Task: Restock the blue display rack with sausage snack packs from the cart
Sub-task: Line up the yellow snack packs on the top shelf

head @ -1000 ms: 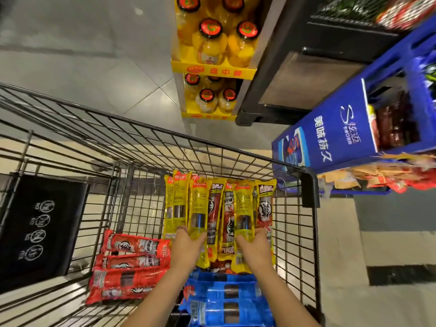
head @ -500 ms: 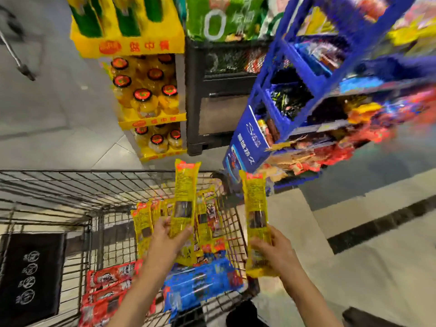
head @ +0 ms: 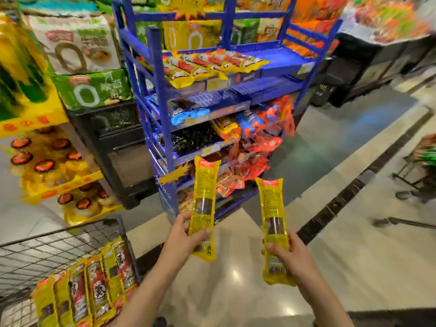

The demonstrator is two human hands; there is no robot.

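From the head view: a second ago both my hands were down in the cart [head: 70, 234], reaching into the row of yellow packs; now I have turned and lifted clear of it, and the blue display rack [head: 162, 95] stands straight ahead. My left hand [head: 181, 239] has its fingers and thumb curled round the lower part of one yellow sausage pack [head: 204, 204], held upright. My right hand [head: 292, 253] grips a second yellow pack [head: 272, 215] the same way, tilted slightly. Both packs are out of the cart and in the air, near the rack's lower shelves but not yet touching it. I judge the pick is done and the placing comes next; the row of yellow-ended packs on the upper shelf [head: 212, 67] looks like their kind, with bare blue shelf to its right.

The picture is smeared by the turn, so the print on the shelf packs is unreadable. The cart is cut off at the lower left; only its corner and some remaining packs [head: 94, 291] show. The rack's lowest shelves sit partly behind my packs.
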